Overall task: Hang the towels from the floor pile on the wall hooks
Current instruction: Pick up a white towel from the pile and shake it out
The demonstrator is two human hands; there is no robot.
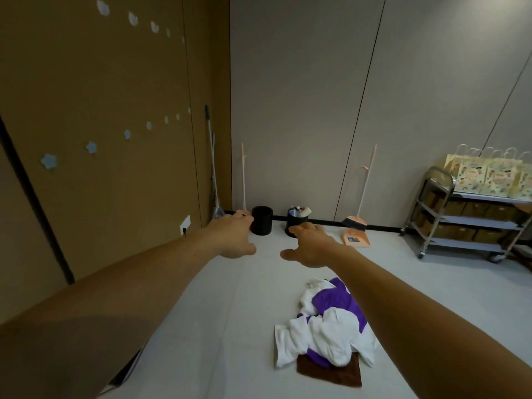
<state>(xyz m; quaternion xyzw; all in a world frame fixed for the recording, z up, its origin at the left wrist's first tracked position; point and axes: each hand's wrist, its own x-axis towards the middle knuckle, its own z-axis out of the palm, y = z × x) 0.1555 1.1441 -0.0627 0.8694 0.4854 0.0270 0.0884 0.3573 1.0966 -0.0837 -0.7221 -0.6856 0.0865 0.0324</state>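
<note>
Far wall: one black bin (295, 219) holds bottles, a second bin (262, 224) stands beside it; a cart (483, 224) carries boxes and bags. Bare floor (431, 283) runs to the baseboard. My left hand (230, 234) and right hand (308, 246) reach out, fingers loose and apart. The towels (325, 326) lie heaped under my right forearm, well behind the fingertips; hooks (91, 147) dot the brown wall.
</note>
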